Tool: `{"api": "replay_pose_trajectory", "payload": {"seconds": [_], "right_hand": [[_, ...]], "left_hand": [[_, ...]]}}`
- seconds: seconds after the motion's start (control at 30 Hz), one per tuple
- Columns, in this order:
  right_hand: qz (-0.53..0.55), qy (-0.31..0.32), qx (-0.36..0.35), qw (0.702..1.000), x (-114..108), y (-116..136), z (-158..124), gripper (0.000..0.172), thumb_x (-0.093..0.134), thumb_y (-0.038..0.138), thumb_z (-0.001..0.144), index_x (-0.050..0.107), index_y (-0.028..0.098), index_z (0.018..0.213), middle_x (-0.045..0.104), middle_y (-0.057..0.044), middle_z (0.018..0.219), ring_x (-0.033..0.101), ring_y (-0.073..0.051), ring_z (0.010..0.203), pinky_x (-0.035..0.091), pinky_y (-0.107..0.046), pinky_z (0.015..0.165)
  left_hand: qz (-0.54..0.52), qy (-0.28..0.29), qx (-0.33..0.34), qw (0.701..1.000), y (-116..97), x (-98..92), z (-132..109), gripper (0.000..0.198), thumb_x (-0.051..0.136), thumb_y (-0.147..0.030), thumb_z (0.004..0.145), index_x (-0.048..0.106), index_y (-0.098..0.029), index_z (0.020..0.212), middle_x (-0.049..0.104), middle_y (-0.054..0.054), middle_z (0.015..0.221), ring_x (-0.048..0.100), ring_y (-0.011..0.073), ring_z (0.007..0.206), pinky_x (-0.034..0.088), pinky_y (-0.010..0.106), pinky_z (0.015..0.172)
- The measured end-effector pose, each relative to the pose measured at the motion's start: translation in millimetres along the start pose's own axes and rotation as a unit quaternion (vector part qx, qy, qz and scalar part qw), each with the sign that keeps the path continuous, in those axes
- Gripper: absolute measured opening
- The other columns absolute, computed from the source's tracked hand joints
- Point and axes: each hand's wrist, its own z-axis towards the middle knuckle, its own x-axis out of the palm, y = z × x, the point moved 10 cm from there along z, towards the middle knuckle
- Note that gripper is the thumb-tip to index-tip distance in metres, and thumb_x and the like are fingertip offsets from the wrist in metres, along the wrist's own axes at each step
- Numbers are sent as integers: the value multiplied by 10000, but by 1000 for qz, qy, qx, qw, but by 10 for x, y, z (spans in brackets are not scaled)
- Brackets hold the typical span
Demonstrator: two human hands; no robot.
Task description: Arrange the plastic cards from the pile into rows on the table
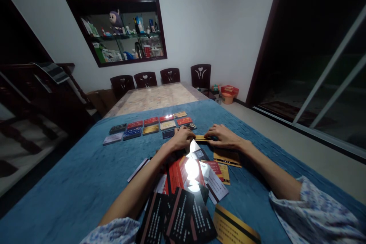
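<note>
My left hand (183, 139) has its fingers closed at the left end of a gold card stack (201, 138). At the right end of the same stack, my right hand (224, 136) grips with bent fingers. Below my hands lies a loose, overlapping heap: black cards (180, 213), red cards (175, 175), white cards (214, 185) and a glossy patch of glare. Another gold card (227, 157) rests under my right wrist, and one more gold card (236, 227) is at the front. Beyond my left hand stand neat stacks in two rows, among them blue cards (132, 133) and red cards (151, 121).
A blue cloth (71, 175) covers the near part of the table; its bare marble top (160, 97) shows farther back. Dark wooden chairs (201, 76) stand at the far end. An orange bucket (228, 98) is on the floor to the right.
</note>
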Motion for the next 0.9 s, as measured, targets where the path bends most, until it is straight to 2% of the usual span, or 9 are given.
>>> {"api": "replay_pose_trajectory", "payload": {"seconds": [0.37,0.47,0.57,0.67,0.77,0.9], "right_hand": [[-28,-80,-70,994,-119,35,-63,253,532,319,929,763,224,969,746,-77,867,587,-211,855,384,-339,771],[-57,-132,-82,986,-197,39,-83,262,513,310,956,758,216,945,750,-76,852,589,-205,832,382,-336,745],[-97,-202,-93,970,-303,60,-119,283,486,282,981,742,207,886,748,-71,830,584,-200,834,381,-342,783],[-122,-241,-102,957,-355,99,-148,299,461,258,994,725,203,863,743,-68,821,576,-199,849,369,-351,824],[-121,-252,-78,957,-374,90,-150,312,446,261,999,715,200,853,729,-66,793,559,-204,847,351,-349,821],[-106,-220,-28,969,-334,45,-111,367,404,286,1009,713,195,831,706,-75,764,537,-213,840,339,-346,808]], "left_hand": [[-2,-2,-11,1000,-17,-29,-20,255,526,-244,915,744,-222,1046,713,62,1135,479,283,1185,304,511,1015],[-6,-10,-7,1000,-32,-48,-31,261,533,-259,909,745,-224,1058,709,70,1138,491,281,1185,313,507,1026],[-9,-27,-10,1000,-28,-82,-37,292,543,-269,899,724,-230,1125,691,79,1175,499,274,1181,329,501,1035],[-7,-41,-19,999,-13,-113,-36,335,553,-249,885,697,-223,1186,683,90,1190,505,279,1184,344,507,1033],[-6,-52,-22,998,5,-132,-25,345,547,-191,872,705,-214,1177,697,93,1169,524,286,1169,365,500,1021],[-22,-83,-6,996,33,-172,5,329,516,-121,857,745,-193,1082,729,88,1095,586,261,1089,417,426,985]]}}
